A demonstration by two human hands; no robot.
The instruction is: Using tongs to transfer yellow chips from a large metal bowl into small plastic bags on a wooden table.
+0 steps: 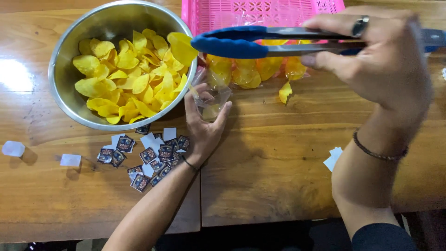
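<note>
Head view looked straight down on a wooden counter (278, 162). Right hand (385, 60) gripped blue-tipped tongs (260, 42), whose long axis ran sideways toward the steel bowl (65, 60); the tips were pinched nearly shut on one yellow chip (182, 46) at the bowl's rim. Left hand (204, 123) lay just beside the bowl, fingers curled around the mouth of a small clear bag (211, 100), holding it open directly below the tong tips. Of the two, the left hand was nearer the bowl. Beyond the bag, filled chip bags (253, 69) lay against a pink tray (260, 14), with a loose chip (285, 91) near them. Small printed labels (148, 158) were scattered near the bowl, by the left wrist. Nothing stood between chip and bag.
</note>
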